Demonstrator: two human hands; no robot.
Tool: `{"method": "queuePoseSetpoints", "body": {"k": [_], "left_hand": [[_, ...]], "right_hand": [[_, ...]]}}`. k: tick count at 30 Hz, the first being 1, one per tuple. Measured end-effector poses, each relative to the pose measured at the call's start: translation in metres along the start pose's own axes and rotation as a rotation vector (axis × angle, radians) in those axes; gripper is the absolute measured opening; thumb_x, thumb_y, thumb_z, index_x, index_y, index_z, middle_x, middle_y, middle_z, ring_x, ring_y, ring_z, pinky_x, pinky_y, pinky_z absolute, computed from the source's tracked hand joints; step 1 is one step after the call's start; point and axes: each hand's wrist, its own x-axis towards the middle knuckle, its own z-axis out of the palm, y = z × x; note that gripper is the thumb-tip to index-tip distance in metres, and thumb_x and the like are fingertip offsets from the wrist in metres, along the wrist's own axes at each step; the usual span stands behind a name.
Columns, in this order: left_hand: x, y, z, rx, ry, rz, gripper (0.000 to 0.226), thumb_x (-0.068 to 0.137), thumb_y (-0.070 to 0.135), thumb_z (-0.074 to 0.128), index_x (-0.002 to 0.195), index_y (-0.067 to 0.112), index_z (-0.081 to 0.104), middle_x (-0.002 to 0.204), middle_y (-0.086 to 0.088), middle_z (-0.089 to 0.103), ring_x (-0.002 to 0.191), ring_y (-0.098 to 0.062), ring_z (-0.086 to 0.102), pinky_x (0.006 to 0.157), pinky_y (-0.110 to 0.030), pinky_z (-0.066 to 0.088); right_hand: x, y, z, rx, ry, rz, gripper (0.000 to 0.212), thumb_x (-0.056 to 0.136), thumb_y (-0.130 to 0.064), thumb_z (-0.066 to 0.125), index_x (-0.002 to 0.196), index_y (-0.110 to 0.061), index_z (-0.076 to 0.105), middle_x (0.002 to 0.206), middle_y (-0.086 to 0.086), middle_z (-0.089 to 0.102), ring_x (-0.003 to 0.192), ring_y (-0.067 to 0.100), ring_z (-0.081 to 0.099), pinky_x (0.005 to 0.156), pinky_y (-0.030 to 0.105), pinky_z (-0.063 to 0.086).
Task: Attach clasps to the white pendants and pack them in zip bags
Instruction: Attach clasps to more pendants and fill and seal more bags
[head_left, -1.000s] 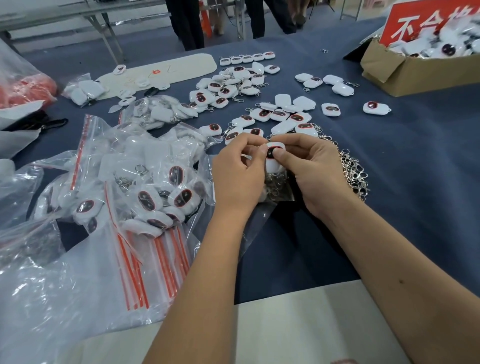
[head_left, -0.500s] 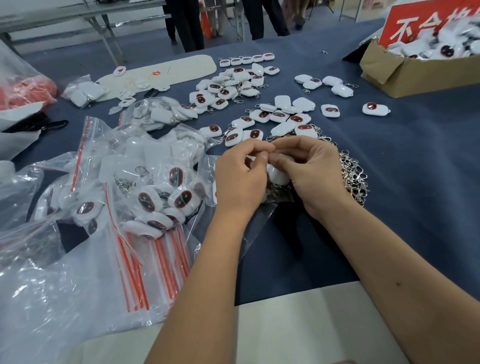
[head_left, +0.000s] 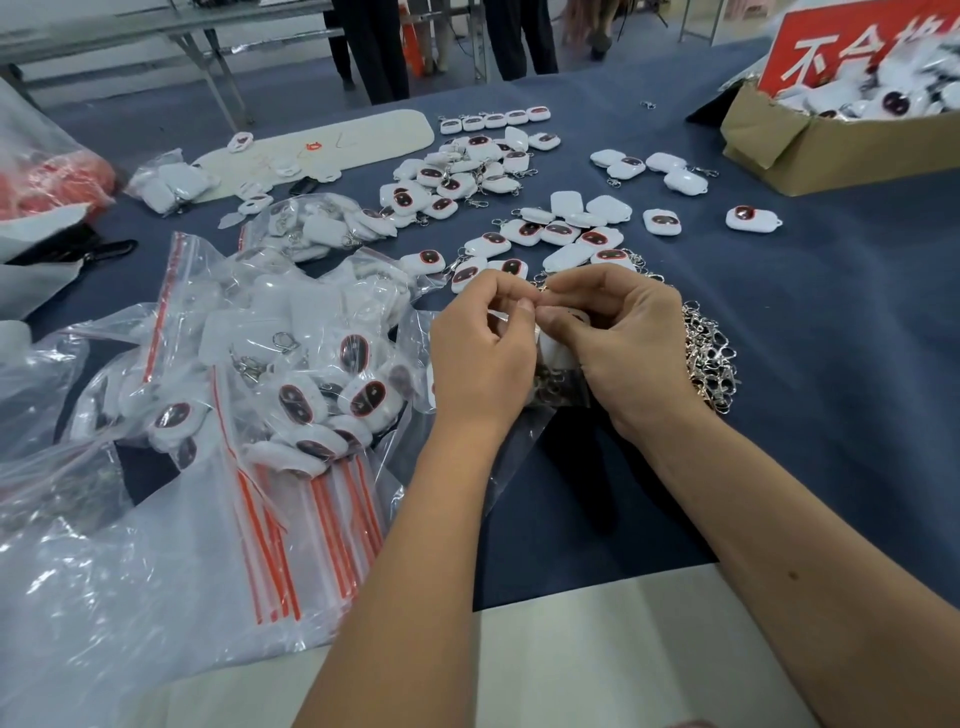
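My left hand and my right hand meet over the blue cloth, fingertips pinched together. Between them sits one white pendant, mostly hidden by my fingers, and a small metal clasp shows at the fingertips. Which hand holds the clasp I cannot tell. A heap of loose silver clasps lies just right of my right hand. Loose white pendants with dark red faces are scattered beyond my hands. Clear zip bags with red strips, filled with pendants, lie to the left.
A cardboard box of more pendants stands far right with a red sign behind it. An empty stack of zip bags lies at the near left. A white board sits at the back. People's legs stand beyond the table.
The pendant has turned between my fingers, its dark face no longer showing. My fingertips have closed together above it, and a clasp now shows at them.
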Motion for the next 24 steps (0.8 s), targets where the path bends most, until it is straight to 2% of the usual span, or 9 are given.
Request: {"method": "queuePoseSetpoints", "body": {"k": [5, 8, 11, 14, 16, 17, 19, 22, 24], "left_hand": [[-0.0015, 0.0013, -0.0001, 0.019, -0.021, 0.001, 0.007, 0.084, 0.020, 0.061, 0.086, 0.025, 0.067, 0.075, 0.011, 0.066, 0.064, -0.013, 0.060, 0.061, -0.027, 0.049], [-0.0014, 0.0007, -0.0020, 0.008, -0.097, 0.003, 0.012, 0.084, 0.029, 0.060, 0.094, 0.026, 0.066, 0.075, 0.010, 0.069, 0.063, -0.015, 0.063, 0.062, -0.030, 0.051], [-0.0013, -0.0002, -0.0048, -0.046, -0.180, -0.006, 0.020, 0.084, 0.033, 0.068, 0.102, 0.026, 0.065, 0.073, 0.007, 0.072, 0.056, -0.012, 0.057, 0.061, -0.032, 0.052], [-0.0007, -0.0014, -0.0065, -0.138, -0.227, -0.052, 0.028, 0.081, 0.026, 0.078, 0.105, 0.025, 0.064, 0.067, 0.006, 0.067, 0.054, -0.012, 0.049, 0.054, -0.029, 0.046], [-0.0004, -0.0016, -0.0059, -0.155, -0.234, -0.067, 0.030, 0.083, 0.018, 0.082, 0.105, 0.024, 0.063, 0.064, 0.009, 0.064, 0.053, -0.013, 0.046, 0.052, -0.027, 0.042], [-0.0001, -0.0016, -0.0053, -0.158, -0.223, -0.075, 0.030, 0.084, 0.015, 0.082, 0.105, 0.024, 0.062, 0.063, 0.009, 0.064, 0.053, -0.013, 0.046, 0.053, -0.027, 0.042], [0.0008, -0.0019, -0.0046, -0.157, -0.194, -0.095, 0.032, 0.084, 0.009, 0.082, 0.105, 0.023, 0.061, 0.062, 0.007, 0.063, 0.054, -0.014, 0.046, 0.054, -0.027, 0.043], [0.0027, -0.0019, -0.0064, -0.191, -0.181, -0.127, 0.036, 0.082, 0.003, 0.082, 0.109, 0.013, 0.060, 0.063, 0.003, 0.061, 0.055, -0.015, 0.045, 0.053, -0.027, 0.044], [0.0036, -0.0008, -0.0080, -0.235, -0.195, -0.124, 0.038, 0.083, 0.003, 0.082, 0.113, 0.007, 0.059, 0.070, -0.008, 0.064, 0.059, -0.019, 0.047, 0.056, -0.029, 0.045]], "right_hand": [[0.0010, 0.0008, -0.0014, 0.014, 0.024, -0.039, 0.027, 0.080, 0.006, 0.079, 0.092, -0.017, 0.075, 0.089, 0.005, 0.080, 0.087, 0.019, 0.077, 0.081, 0.030, 0.060], [0.0021, 0.0000, -0.0039, 0.108, 0.085, -0.022, 0.027, 0.077, -0.001, 0.087, 0.097, -0.014, 0.073, 0.096, 0.010, 0.079, 0.089, 0.025, 0.077, 0.083, 0.035, 0.063], [0.0033, -0.0012, -0.0050, 0.168, 0.119, 0.024, 0.025, 0.076, -0.004, 0.089, 0.094, -0.005, 0.072, 0.089, 0.015, 0.077, 0.079, 0.026, 0.074, 0.079, 0.039, 0.064], [0.0024, -0.0016, -0.0039, 0.238, 0.110, 0.082, 0.028, 0.078, -0.004, 0.088, 0.097, 0.006, 0.070, 0.090, 0.029, 0.073, 0.077, 0.034, 0.071, 0.080, 0.057, 0.063], [0.0021, -0.0006, -0.0039, 0.280, 0.095, 0.105, 0.027, 0.080, -0.002, 0.086, 0.099, 0.008, 0.069, 0.094, 0.034, 0.071, 0.084, 0.047, 0.072, 0.079, 0.070, 0.058], [0.0022, -0.0007, -0.0040, 0.292, 0.084, 0.112, 0.025, 0.081, -0.001, 0.085, 0.099, 0.009, 0.069, 0.094, 0.033, 0.072, 0.090, 0.053, 0.072, 0.081, 0.072, 0.057], [0.0018, -0.0016, -0.0042, 0.266, 0.062, 0.109, 0.023, 0.083, -0.001, 0.083, 0.099, 0.008, 0.070, 0.093, 0.026, 0.075, 0.091, 0.048, 0.074, 0.086, 0.063, 0.060], [0.0030, -0.0010, -0.0044, 0.181, 0.023, 0.066, 0.007, 0.088, -0.005, 0.080, 0.093, -0.002, 0.075, 0.083, 0.010, 0.078, 0.078, 0.020, 0.073, 0.076, 0.036, 0.062], [0.0036, -0.0017, -0.0035, 0.218, 0.018, 0.083, 0.008, 0.094, -0.011, 0.074, 0.089, -0.007, 0.078, 0.083, 0.009, 0.077, 0.078, 0.021, 0.073, 0.076, 0.038, 0.061]]}}
